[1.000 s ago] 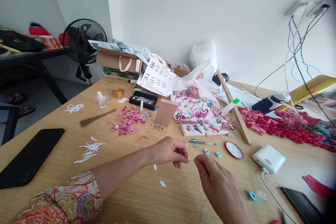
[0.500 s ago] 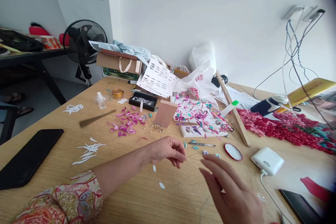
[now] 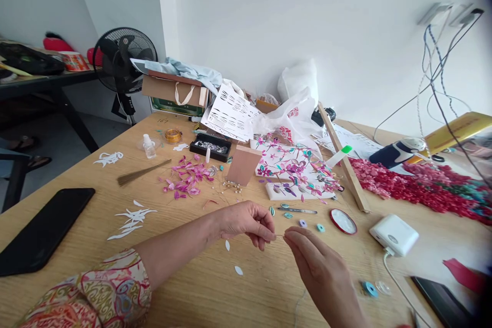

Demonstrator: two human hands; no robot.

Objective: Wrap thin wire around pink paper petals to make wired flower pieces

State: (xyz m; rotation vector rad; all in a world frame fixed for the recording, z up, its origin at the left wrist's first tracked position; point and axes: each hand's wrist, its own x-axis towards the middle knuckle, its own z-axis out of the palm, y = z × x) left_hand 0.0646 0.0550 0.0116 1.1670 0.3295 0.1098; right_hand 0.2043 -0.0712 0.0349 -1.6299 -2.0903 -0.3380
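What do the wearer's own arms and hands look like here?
The left hand and right hand are bare, with no gloves, rings or watch visible. A floral sleeve, swirling in red, pink, yellow and white, covers part of the left arm; no right sleeve shows.

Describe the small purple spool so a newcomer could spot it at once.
On the wooden table, find the right hand, then the slim pen-like tool lying beyond it. Between them lies the purple spool, just left of a similar teal spool; its purple colour sets it apart.
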